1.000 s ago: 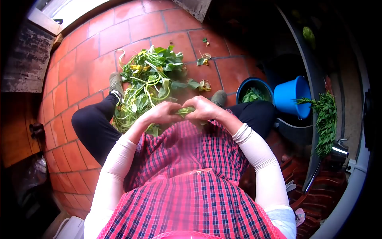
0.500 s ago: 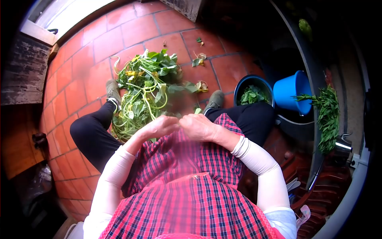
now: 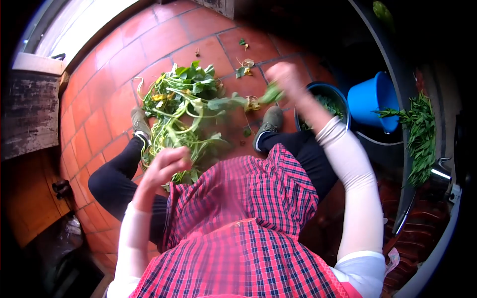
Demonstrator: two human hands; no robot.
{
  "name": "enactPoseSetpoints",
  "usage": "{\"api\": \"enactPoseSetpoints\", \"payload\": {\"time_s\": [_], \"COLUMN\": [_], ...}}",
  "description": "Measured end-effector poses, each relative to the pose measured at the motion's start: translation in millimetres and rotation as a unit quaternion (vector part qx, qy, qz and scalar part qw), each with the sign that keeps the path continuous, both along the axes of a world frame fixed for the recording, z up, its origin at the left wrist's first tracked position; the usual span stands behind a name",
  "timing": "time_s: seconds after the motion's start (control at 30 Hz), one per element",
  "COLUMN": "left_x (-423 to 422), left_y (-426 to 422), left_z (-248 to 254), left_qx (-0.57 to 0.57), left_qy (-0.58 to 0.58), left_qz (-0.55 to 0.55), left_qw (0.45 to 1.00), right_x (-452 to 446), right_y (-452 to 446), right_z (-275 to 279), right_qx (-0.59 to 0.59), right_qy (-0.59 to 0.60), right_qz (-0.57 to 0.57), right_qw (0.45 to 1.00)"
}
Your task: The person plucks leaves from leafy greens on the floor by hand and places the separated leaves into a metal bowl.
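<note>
A heap of leafy green vines with long pale stems lies on the floor between my feet. My left hand is over the heap's near edge with fingers curled; whether a stem is in them is hidden. Raised at the right, my right hand is closed and smeared by motion. A green leaf sticks out from its left side. Just right of that hand stands a round basin with cut green leaves inside, partly covered by my forearm.
A blue bucket stands beside the basin. Further right, a bunch of narrow green leaves hangs over a ledge, near a metal kettle. Leaf scraps are scattered on the red tiles. A wooden cabinet is at the left.
My hands were together over my lap and have parted. The right hand has swung up and right towards the basin with a leaf; the left has moved left and slightly down.
</note>
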State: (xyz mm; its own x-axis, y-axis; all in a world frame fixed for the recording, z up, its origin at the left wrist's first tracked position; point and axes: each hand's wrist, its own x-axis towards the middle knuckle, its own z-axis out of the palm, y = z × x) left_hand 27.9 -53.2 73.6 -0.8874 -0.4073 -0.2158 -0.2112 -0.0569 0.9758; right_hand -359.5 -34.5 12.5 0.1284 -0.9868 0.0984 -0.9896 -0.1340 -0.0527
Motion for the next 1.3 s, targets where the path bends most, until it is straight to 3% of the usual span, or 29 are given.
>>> {"api": "enactPoseSetpoints", "payload": {"time_s": [0.03,0.07,0.13,0.2,0.27,0.3,0.33,0.37,0.4,0.47,0.53,0.57,0.6,0.63,0.7,0.73,0.8,0.83,0.87,0.9,0.93,1.0,1.03,1.07,1.13,1.17,1.2,1.27,1.3], "left_x": [16.6,35.1,71.0,112.8,126.3,153.7,142.1,142.7,142.3,142.1,118.1,97.7,83.2,54.0,15.0,-7.8,-46.7,-58.3,-70.8,-72.3,-66.8,-54.7,-44.6,-46.1,-58.6,-52.4,-59.7,-59.1,-56.4], "left_y": [-8.3,-13.5,-29.4,-34.1,-26.2,-19.0,-14.2,-10.1,-6.5,-1.1,-12.4,-21.5,-31.6,-41.7,-56.6,-64.1,-76.2,-84.5,-98.0,-109.7,-114.6,-118.8,-117.5,-118.1,-128.0,-136.3,-140.9,-153.7,-153.6], "left_z": [5.3,9.5,4.0,-33.3,-51.9,-87.0,-82.8,-88.7,-96.5,-105.4,-100.9,-94.6,-104.3,-104.4,-122.5,-131.2,-149.0,-177.4,-198.7,-232.3,-262.4,-287.7,-300.9,-290.1,-259.1,-255.7,-220.1,-164.9,-143.2], "left_qx": [-0.137,-0.216,-0.288,-0.353,-0.245,-0.233,-0.165,-0.235,-0.211,-0.161,-0.145,-0.144,-0.171,-0.224,-0.456,-0.478,-0.547,-0.569,-0.564,-0.563,-0.560,-0.579,-0.582,-0.549,-0.426,-0.430,-0.423,-0.344,-0.282], "left_qy": [-0.062,-0.176,-0.267,-0.257,-0.338,-0.309,-0.416,-0.355,-0.392,-0.405,-0.452,-0.436,-0.456,-0.526,-0.482,-0.478,-0.367,-0.314,-0.311,-0.260,-0.208,-0.309,-0.354,-0.417,-0.491,-0.450,-0.399,-0.322,-0.288], "left_qz": [-0.024,0.002,0.015,0.011,-0.054,-0.086,-0.156,-0.222,-0.256,-0.241,-0.296,-0.261,-0.274,-0.280,-0.283,-0.284,-0.218,-0.185,-0.220,-0.177,-0.134,-0.179,-0.190,-0.246,-0.352,-0.315,-0.246,-0.148,-0.099], "left_qw": [0.988,0.960,0.919,0.900,0.907,0.918,0.880,0.877,0.858,0.867,0.829,0.849,0.829,0.771,0.693,0.680,0.720,0.738,0.733,0.764,0.791,0.733,0.707,0.681,0.673,0.717,0.775,0.870,0.910], "right_x": [-41.2,-82.4,-140.2,-155.4,-168.2,-164.1,-185.5,-183.1,-196.4,-175.5,-186.6,-193.7,-198.1,-202.0,-214.1,-220.8,-192.8,-187.5,-184.0,-185.2,-185.4,-184.7,-183.7,-193.7,-201.9,-215.0,-231.3,-246.7,-244.8], "right_y": [4.2,8.6,29.7,59.1,91.1,107.0,131.1,147.1,172.9,179.5,178.2,177.9,171.6,168.7,178.0,183.5,170.8,170.3,171.7,178.9,181.1,185.0,173.5,170.5,156.3,155.9,157.9,161.7,155.0], "right_z": [2.7,5.5,-4.1,-26.5,-77.6,-91.0,-139.0,-150.5,-191.8,-176.1,-174.5,-172.8,-164.4,-163.4,-179.0,-191.2,-172.8,-175.5,-184.0,-200.1,-201.6,-204.8,-185.4,-172.9,-126.0,-116.8,-110.6,-104.7,-103.6], "right_qx": [0.013,-0.014,0.032,0.044,0.071,0.101,0.113,0.220,0.235,0.310,0.349,0.367,0.397,0.407,0.400,0.383,0.355,0.304,0.253,0.158,0.188,0.239,0.292,0.258,0.210,0.222,0.233,0.312,0.342], "right_qy": [-0.146,-0.294,-0.166,-0.125,-0.115,-0.115,-0.126,-0.179,-0.183,-0.135,-0.154,-0.161,-0.165,-0.150,-0.108,-0.082,-0.051,-0.091,-0.130,-0.153,-0.186,-0.075,-0.015,0.005,0.004,0.013,0.020,-0.171,-0.190], "right_qz": [-0.130,-0.252,-0.241,-0.240,-0.292,-0.330,-0.277,-0.304,-0.310,-0.409,-0.370,-0.353,-0.341,-0.333,-0.321,-0.315,-0.362,-0.397,-0.429,-0.443,-0.454,-0.464,-0.508,-0.510,-0.593,-0.600,-0.607,-0.526,-0.474], "right_qw": [0.981,0.922,0.956,0.962,0.947,0.931,0.946,0.910,0.903,0.848,0.847,0.845,0.836,0.837,0.851,0.864,0.860,0.861,0.857,0.869,0.851,0.850,0.810,0.820,0.777,0.768,0.759,0.773,0.789]}}
